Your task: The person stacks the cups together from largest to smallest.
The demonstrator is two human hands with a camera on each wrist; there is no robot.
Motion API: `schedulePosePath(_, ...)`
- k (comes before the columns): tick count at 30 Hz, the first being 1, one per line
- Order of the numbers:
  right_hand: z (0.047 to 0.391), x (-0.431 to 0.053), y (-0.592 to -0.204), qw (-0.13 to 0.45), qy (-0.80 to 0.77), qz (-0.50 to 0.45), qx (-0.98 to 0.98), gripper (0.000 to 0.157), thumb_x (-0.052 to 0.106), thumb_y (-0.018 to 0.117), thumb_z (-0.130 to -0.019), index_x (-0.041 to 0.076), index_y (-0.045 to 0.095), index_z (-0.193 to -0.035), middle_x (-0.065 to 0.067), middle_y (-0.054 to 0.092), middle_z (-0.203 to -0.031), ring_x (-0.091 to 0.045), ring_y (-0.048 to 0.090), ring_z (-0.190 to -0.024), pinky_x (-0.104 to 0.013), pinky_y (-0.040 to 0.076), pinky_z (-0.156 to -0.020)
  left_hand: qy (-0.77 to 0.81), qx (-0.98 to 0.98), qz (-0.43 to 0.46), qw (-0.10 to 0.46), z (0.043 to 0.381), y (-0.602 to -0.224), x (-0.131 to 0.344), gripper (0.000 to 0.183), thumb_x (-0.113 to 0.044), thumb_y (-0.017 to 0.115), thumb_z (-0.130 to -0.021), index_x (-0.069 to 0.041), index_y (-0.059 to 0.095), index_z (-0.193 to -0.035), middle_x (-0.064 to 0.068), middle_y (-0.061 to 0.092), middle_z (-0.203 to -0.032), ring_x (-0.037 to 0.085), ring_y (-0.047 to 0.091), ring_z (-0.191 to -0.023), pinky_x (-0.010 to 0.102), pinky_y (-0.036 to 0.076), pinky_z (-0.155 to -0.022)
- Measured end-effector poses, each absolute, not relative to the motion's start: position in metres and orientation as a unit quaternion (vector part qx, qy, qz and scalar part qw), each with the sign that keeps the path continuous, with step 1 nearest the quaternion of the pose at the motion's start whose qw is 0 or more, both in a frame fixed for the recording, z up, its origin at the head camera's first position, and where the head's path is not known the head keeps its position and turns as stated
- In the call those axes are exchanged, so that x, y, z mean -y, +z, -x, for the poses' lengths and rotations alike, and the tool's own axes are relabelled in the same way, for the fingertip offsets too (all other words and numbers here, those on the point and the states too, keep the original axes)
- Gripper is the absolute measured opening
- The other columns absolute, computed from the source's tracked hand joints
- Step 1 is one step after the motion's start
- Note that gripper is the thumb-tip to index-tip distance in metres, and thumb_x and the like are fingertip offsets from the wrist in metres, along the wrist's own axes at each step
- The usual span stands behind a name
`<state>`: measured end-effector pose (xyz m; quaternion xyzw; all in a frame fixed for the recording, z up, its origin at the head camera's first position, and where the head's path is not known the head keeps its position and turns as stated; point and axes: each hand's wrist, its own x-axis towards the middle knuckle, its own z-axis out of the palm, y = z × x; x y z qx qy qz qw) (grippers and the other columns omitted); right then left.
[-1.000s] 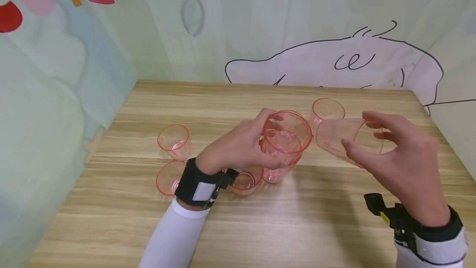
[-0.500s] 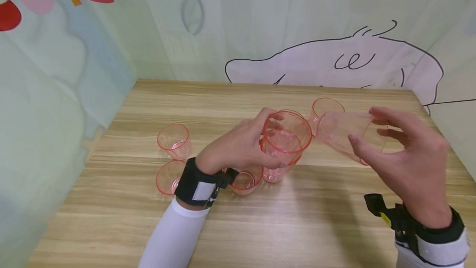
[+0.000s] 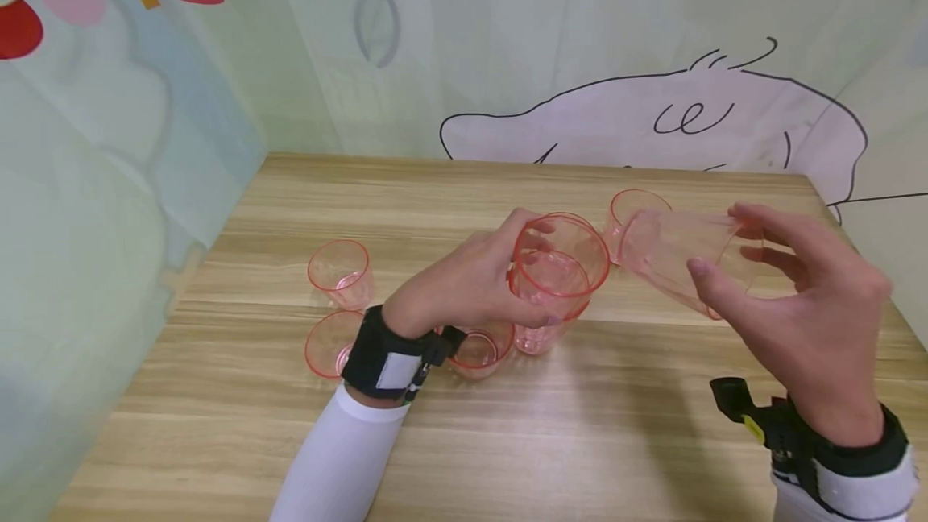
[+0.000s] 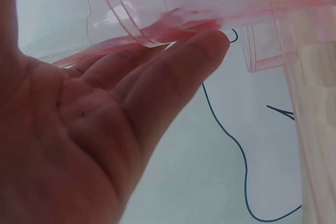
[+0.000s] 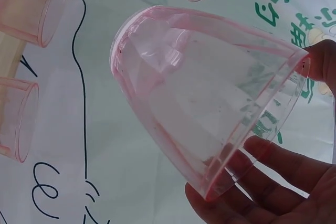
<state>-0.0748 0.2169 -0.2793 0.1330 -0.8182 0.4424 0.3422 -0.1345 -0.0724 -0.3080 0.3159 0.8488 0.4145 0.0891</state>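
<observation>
In the head view, my left hand (image 3: 471,284) holds a stack of nested clear pink cups (image 3: 561,272) near the table's middle, thumb on the near side and fingers behind. The left wrist view shows the fingers (image 4: 173,82) along the cup wall, one rim over another. To the right, my right hand (image 3: 819,312) grips a single pink tumbler (image 3: 663,256) by its rim, above the table. That tumbler lies tilted on its side, its base toward the stack. In the right wrist view, thumb and fingers pinch opposite sides of the rim of this tumbler (image 5: 194,98).
On the wooden table (image 3: 580,441) more pink cups stand upright. One cup (image 3: 478,353) is right beside the stack, two cups (image 3: 341,276) are at left, and another cup (image 3: 631,212) stands behind. A printed curtain (image 3: 507,39) closes off the back.
My right hand has moved a little right and up with the tumbler, away from the stack. My left hand and the stacked cups have stayed in place.
</observation>
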Motion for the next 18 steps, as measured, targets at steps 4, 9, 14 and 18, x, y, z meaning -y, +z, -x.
schedulePosePath(4, 0.075, -0.215, -0.278, 0.346, 0.462, -0.137, 0.805, 0.051, -0.012, 0.084, -0.064, -0.006, 0.073, -0.114, -0.006, 0.072, -0.109, -0.014, 0.064, -0.097, -0.016, 0.050, -0.085, 0.410, -0.852, -0.314, 0.090, 0.135, -0.307, 0.072, 0.084, -0.032, 0.090, -0.074, -0.018, 0.040, -0.139, -0.002, 0.062, -0.129, 0.013, 0.063, -0.107, 0.026, 0.050, -0.091)
schedulePosePath(9, 0.074, -0.212, -0.276, 0.352, 0.476, -0.151, 0.791, 0.048, -0.012, 0.082, -0.067, -0.010, 0.071, -0.113, -0.008, 0.071, -0.110, -0.016, 0.064, -0.100, -0.018, 0.050, -0.086, 0.408, -0.853, -0.311, 0.094, 0.135, -0.306, 0.071, 0.084, -0.032, 0.090, -0.074, -0.017, 0.039, -0.139, -0.002, 0.062, -0.129, 0.012, 0.063, -0.106, 0.025, 0.051, -0.090)
schedulePosePath(14, 0.073, -0.209, -0.272, 0.366, 0.508, -0.167, 0.762, 0.044, -0.010, 0.079, -0.068, -0.016, 0.068, -0.111, -0.013, 0.071, -0.108, -0.021, 0.063, -0.099, -0.020, 0.051, -0.087, 0.408, -0.853, -0.312, 0.092, 0.135, -0.306, 0.072, 0.083, -0.032, 0.090, -0.074, -0.017, 0.040, -0.138, -0.002, 0.062, -0.129, 0.013, 0.063, -0.107, 0.025, 0.050, -0.091)
schedulePosePath(18, 0.072, -0.205, -0.271, 0.377, 0.525, -0.173, 0.743, 0.043, -0.008, 0.079, -0.070, -0.018, 0.067, -0.110, -0.015, 0.070, -0.108, -0.022, 0.063, -0.099, -0.021, 0.050, -0.087, 0.410, -0.852, -0.312, 0.092, 0.135, -0.307, 0.072, 0.083, -0.032, 0.090, -0.074, -0.018, 0.040, -0.138, -0.002, 0.062, -0.129, 0.013, 0.063, -0.107, 0.026, 0.050, -0.091)
